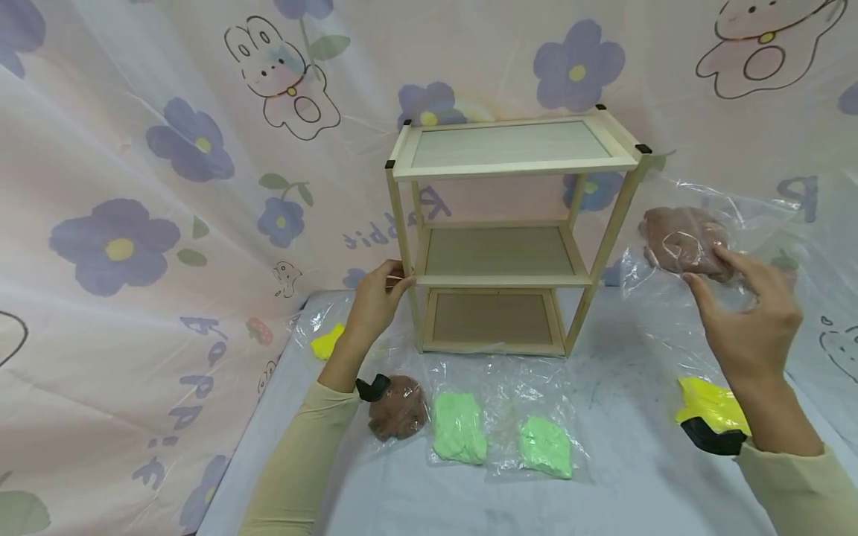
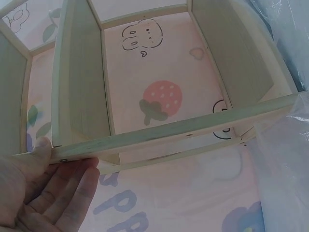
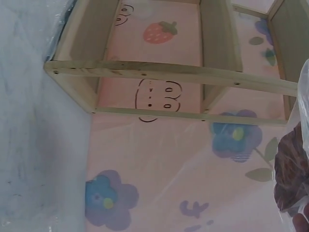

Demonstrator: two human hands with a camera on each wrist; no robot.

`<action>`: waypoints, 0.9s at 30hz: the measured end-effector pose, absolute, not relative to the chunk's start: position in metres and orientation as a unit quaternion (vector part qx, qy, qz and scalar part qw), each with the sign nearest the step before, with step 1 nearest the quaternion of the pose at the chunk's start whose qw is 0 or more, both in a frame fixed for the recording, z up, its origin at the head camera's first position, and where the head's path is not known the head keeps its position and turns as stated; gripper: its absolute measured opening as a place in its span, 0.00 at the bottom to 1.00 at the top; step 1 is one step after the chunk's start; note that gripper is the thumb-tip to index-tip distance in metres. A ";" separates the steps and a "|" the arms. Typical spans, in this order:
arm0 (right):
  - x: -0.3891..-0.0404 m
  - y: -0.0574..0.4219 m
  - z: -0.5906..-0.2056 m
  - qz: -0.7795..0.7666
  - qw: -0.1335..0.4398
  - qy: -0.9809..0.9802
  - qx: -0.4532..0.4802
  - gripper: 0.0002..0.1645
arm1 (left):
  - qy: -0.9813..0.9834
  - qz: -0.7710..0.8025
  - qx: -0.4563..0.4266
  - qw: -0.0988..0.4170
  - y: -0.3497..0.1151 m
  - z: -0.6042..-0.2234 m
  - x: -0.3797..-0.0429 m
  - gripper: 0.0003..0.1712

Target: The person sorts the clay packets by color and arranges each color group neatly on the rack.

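Note:
A small three-tier wooden shelf (image 1: 509,145) with black-capped corners stands on the table. My left hand (image 1: 375,301) grips its left front post beside the middle tier. In the left wrist view the thumb of the left hand (image 2: 53,193) lies on one side of the post (image 2: 183,130), the fingers on the other. Off to the shelf's right, my right hand (image 1: 760,320) pinches a clear plastic bag with a brown lump of clay (image 1: 684,234) in it, raised above the table. Only an edge of that brown lump (image 3: 292,169) shows in the right wrist view.
Bagged clay lies on the table (image 1: 623,476): a brown lump (image 1: 398,409), two light green lumps (image 1: 459,428) (image 1: 546,447) in front of the shelf, a yellow piece (image 1: 327,342) at left and another yellow piece (image 1: 712,404) under the right forearm. A patterned curtain (image 1: 121,171) hangs behind.

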State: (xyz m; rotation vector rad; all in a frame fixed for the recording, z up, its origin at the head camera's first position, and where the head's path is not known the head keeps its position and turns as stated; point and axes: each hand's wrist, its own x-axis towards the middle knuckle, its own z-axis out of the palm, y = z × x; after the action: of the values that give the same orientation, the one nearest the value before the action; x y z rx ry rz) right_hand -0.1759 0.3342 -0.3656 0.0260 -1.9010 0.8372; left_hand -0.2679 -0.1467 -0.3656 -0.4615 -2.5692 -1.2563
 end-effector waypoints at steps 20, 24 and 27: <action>-0.160 0.302 -0.304 0.379 0.570 -0.728 0.037 0.24 | -0.882 -0.419 -0.169 0.131 -0.146 -0.365 -0.268 0.17; -0.164 0.301 -0.296 0.399 0.586 -0.704 0.036 0.24 | -0.883 -0.419 -0.166 0.129 -0.146 -0.365 -0.268 0.17; -0.170 0.302 -0.291 0.410 0.598 -0.688 0.040 0.24 | -0.884 -0.417 -0.165 0.129 -0.146 -0.365 -0.268 0.17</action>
State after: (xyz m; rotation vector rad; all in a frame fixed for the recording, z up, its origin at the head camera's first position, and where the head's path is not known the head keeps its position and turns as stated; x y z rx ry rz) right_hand -0.1696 0.3021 -0.2913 0.0918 -1.5961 0.9514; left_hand -0.2681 -0.1457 -0.3654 -0.4803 -2.5709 -1.2130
